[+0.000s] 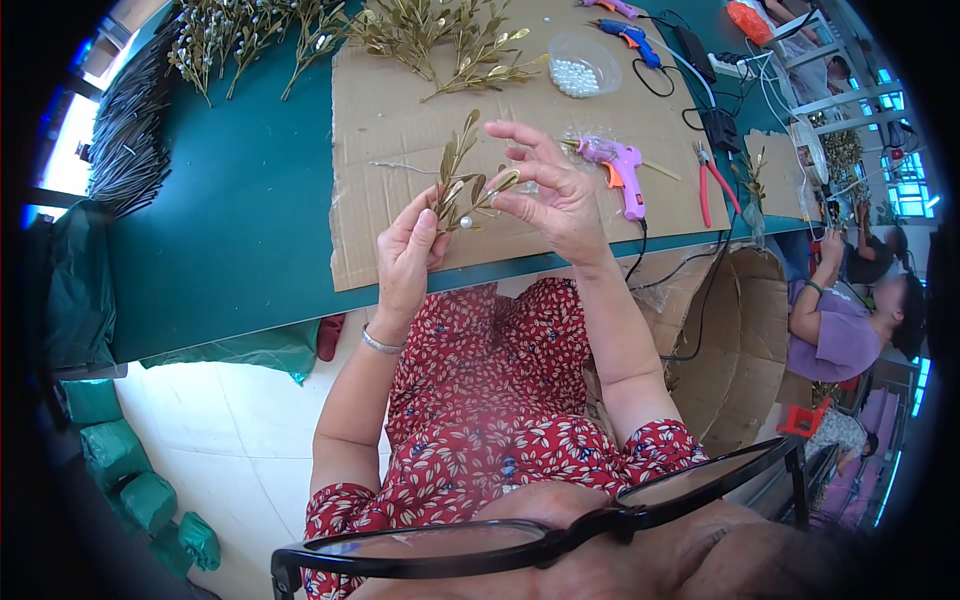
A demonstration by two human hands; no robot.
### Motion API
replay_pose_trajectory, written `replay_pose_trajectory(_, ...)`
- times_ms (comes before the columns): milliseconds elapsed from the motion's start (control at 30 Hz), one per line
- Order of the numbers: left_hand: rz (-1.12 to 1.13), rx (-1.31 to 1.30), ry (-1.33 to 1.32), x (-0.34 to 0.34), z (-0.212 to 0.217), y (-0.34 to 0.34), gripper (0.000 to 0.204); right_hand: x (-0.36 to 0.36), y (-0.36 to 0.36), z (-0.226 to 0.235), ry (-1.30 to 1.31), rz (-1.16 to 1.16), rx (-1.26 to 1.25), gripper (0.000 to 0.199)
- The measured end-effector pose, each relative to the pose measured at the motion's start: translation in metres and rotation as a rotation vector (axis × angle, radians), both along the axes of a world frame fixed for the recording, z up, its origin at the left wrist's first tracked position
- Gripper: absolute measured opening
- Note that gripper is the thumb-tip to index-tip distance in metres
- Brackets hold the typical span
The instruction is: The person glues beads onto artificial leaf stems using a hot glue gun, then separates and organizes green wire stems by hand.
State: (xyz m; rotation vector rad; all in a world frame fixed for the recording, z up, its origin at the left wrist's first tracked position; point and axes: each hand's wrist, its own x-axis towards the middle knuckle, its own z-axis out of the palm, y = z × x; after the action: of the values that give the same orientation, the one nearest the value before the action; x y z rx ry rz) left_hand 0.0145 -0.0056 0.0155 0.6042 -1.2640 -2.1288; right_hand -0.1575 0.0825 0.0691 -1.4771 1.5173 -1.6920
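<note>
A small gold-leaved artificial sprig [448,190] is held over the cardboard by my left hand [405,250], with thumb and fingers closed on its lower stem. One white pearl bead [466,222] shows low on the sprig. My right hand [562,197] meets the sprig's right side, thumb and forefinger pinched beside a gold leaf [508,181]; what lies between these fingertips is too small to make out. Its other fingers are raised. Right of this hand, a lilac glue gun [620,170] with an orange trigger lies on the cardboard [385,215].
A clear tub [584,65] holds white beads. Gold branches [440,45] and a dark bundle of stems [135,120] lie on the green table [230,250]. Red-handled pliers [716,190], a blue glue gun [632,38] and black cables are at right. A person in purple [840,325] sits beyond.
</note>
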Motion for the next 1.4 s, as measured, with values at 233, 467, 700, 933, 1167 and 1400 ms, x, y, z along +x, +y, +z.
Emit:
replay_pose_trajectory(233,0.017,0.035,0.003,0.002,-0.001,0.004,0.038,0.004,0.003,0.004,0.026,0.019,-0.023,0.015)
replay_pose_trajectory(467,0.007,0.027,0.041,-0.003,-0.003,0.001,0.041,0.003,0.001,0.008,0.065,0.003,-0.037,0.016)
replay_pose_trajectory(700,0.05,0.011,0.047,0.011,-0.004,-0.001,0.039,0.012,-0.007,0.01,0.051,0.089,-0.035,0.018)
replay_pose_trajectory(933,-0.022,0.25,0.231,0.012,-0.011,-0.009,0.038,-0.002,0.049,0.001,-0.21,-0.171,0.05,0.03)
replay_pose_trajectory(1167,0.192,0.076,0.235,0.019,-0.035,-0.017,0.037,0.064,0.051,-0.049,-0.285,0.745,1.021,0.028)
replay_pose_trajectory(1400,0.266,-0.07,0.234,0.01,-0.043,-0.018,0.032,0.083,0.058,-0.054,-0.315,0.762,1.015,0.034)
